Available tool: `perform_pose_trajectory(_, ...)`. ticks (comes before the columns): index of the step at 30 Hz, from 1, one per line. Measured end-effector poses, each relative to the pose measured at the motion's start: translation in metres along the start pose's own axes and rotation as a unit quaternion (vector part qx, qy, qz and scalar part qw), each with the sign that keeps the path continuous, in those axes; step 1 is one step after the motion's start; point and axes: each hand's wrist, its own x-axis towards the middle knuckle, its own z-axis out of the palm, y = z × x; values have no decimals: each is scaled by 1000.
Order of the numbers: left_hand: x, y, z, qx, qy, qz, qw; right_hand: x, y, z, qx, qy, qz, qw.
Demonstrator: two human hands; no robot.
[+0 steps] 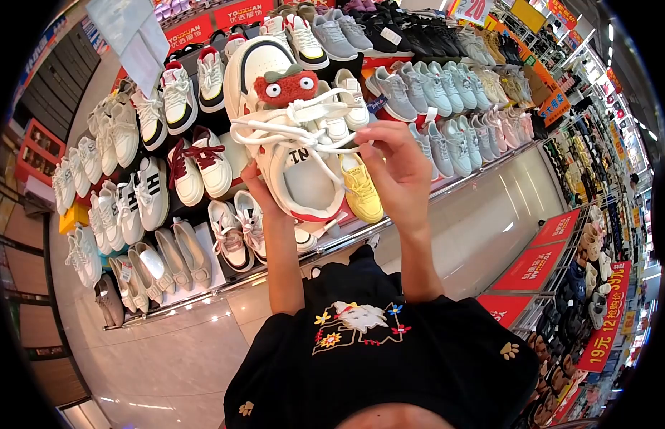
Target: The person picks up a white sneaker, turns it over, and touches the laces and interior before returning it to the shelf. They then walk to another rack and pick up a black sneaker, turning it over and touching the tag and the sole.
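Observation:
A white sneaker [243, 79] with a red fuzzy patch [289, 89] bearing two googly eyes is held up in front of me, its heel opening towards me. My left hand [264, 191] grips its side near the heel, with most of the fingers hidden behind the shoe. White shoelaces [304, 134] lie in a loose bow across the tongue. My right hand [398, 161] is at the shoe's right, thumb and forefinger pinched on the end of a lace. Just beyond the heel, a yellow shoe [361, 189] stands on the display.
Rows of shoes fill the sloping display rack; grey-blue sneakers [393, 93] stand at the right and white sneakers [152, 189] at the left. A metal rail [447, 189] runs along its front edge. Tiled floor [490, 207] lies beyond, with another shoe rack [590, 300] at the right.

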Motion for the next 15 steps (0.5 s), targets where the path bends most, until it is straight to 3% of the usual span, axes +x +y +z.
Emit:
perform_pose_trajectory(3, 1, -2, -5, -37, -35, -5, 999, 3, -4, 5, 9, 43, -4, 999)
perform_pose_trajectory(8, -5, -1, 5, -24, -55, 11, 998, 1, 1, -2, -48, -30, 29, 998)
perform_pose_trajectory(15, -5, -3, 3, -4, -37, 20, 999, 1, -4, -3, -74, -25, 14, 997)
